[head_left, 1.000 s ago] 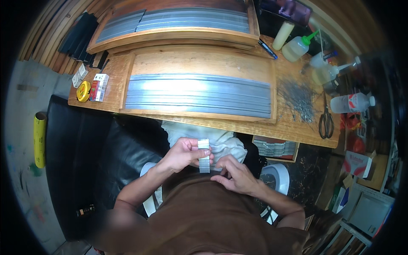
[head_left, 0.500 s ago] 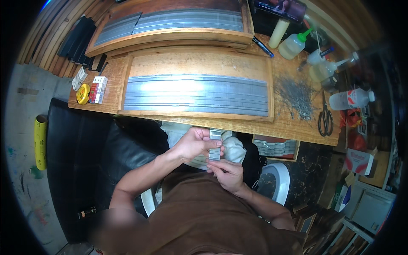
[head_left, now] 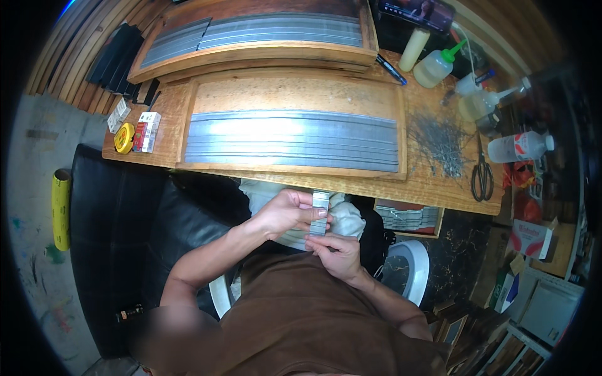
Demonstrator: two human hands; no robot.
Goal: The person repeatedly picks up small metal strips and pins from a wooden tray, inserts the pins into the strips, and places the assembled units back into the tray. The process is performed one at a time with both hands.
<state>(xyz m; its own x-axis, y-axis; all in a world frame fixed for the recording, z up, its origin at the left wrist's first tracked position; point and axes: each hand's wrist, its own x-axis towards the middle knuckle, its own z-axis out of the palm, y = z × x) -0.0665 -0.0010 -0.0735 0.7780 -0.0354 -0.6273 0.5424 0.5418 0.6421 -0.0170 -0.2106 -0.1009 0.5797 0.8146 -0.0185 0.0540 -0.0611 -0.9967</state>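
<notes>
Just beyond my lap, in front of the bench edge, my left hand (head_left: 293, 213) grips a narrow silver-grey banded strip (head_left: 319, 220), its thumb lying across the front. The strip stands lengthwise away from me, with several crosswise lines on it. My right hand (head_left: 337, 255) is closed at the strip's near end, thumb and fingertips pinched there. Whether it is one piece or a stack of short ones I cannot tell. Past both hands, a shallow wooden tray (head_left: 295, 170) holds rows of long grey metallic strips (head_left: 288, 135).
A second wooden tray (head_left: 269, 55) with similar strips sits behind. On the bench's right lie a pile of thin wires (head_left: 442, 147), scissors (head_left: 481, 178), a green-capped squeeze bottle (head_left: 433, 69) and a water bottle (head_left: 517, 146). A yellow tape measure (head_left: 124, 138) lies left.
Both hands and the strip keep nearly the same pose. The whole view has shifted very slightly.
</notes>
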